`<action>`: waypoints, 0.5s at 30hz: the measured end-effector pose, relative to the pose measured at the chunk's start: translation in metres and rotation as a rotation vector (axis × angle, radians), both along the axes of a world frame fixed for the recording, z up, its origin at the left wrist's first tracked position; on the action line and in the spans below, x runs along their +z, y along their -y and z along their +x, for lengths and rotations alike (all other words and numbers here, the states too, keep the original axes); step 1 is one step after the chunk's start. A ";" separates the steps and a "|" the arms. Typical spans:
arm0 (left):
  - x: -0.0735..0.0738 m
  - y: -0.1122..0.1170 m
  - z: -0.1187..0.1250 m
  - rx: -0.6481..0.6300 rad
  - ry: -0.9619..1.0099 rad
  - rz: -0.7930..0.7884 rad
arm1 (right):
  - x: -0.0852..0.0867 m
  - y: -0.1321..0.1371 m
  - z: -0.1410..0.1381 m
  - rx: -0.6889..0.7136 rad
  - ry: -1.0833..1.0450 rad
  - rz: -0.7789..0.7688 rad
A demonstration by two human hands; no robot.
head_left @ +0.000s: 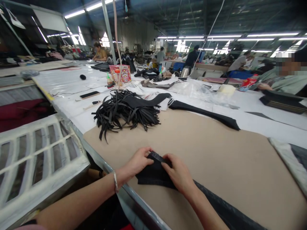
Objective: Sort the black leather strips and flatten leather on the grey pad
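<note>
A small black piece of material (153, 175) is being held down flat on the brown board (216, 153), right at the near edge of it. It's pinched from both sides: the left hand (137, 163) is curled over its upper left corner with the fingertips closed on the top edge, and the right hand (178, 174) is laid over its right part, fingers bent and pressed down on it, thumb tucked in by the top edge. So both hands are closed on the same piece, pretty much touching each other at its top. A thin bracelet (115, 181) can be seen on the left wrist.

Further up the brown board, well apart from the hands, a messy heap of black strips (124, 113) is piled at the far left corner. Just right of that heap, a long black strip (203, 113) is stretched out across the far edge of the board. Beyond the board a patterned pink box (121, 74) is stood on the white table (72, 83), and other people are seated further back.
</note>
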State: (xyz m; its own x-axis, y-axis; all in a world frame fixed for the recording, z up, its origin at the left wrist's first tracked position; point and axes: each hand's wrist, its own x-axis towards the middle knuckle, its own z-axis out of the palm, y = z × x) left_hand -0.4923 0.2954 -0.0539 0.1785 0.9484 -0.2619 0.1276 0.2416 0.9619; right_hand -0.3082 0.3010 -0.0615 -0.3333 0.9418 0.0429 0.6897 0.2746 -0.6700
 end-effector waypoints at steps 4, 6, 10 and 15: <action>-0.005 -0.004 -0.001 0.142 -0.219 0.204 | -0.007 -0.007 -0.005 -0.010 0.037 0.028; -0.003 0.004 -0.001 0.189 -0.327 0.336 | -0.012 -0.007 -0.006 -0.001 0.040 0.066; 0.003 0.031 -0.007 -0.163 -0.718 0.708 | -0.026 -0.002 0.008 -0.002 -0.008 0.331; 0.000 0.045 -0.030 -0.392 -0.998 0.894 | -0.018 0.036 0.045 0.054 -0.051 0.425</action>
